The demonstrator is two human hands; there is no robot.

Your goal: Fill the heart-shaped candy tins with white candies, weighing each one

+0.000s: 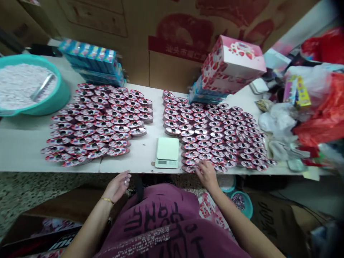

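Note:
Two spreads of small oval pink-and-red tins lie on the white table (21,150): a left group (96,123) and a right group (215,134). Between them, near the front edge, sits a small white digital scale (167,152). My right hand (205,172) rests on the nearest tins of the right group, fingers curled over one at the table edge. My left hand (118,185) hangs below the table edge, fingers loosely spread, holding nothing; a gold bracelet is on that wrist.
A teal basin (57,98) of white granules with a scoop stands at the far left. Blue packs (92,59) and pink strawberry cartons (232,61) are stacked at the back. Plastic bags and clutter (317,107) crowd the right side. Small teal bowls (243,202) sit below the table.

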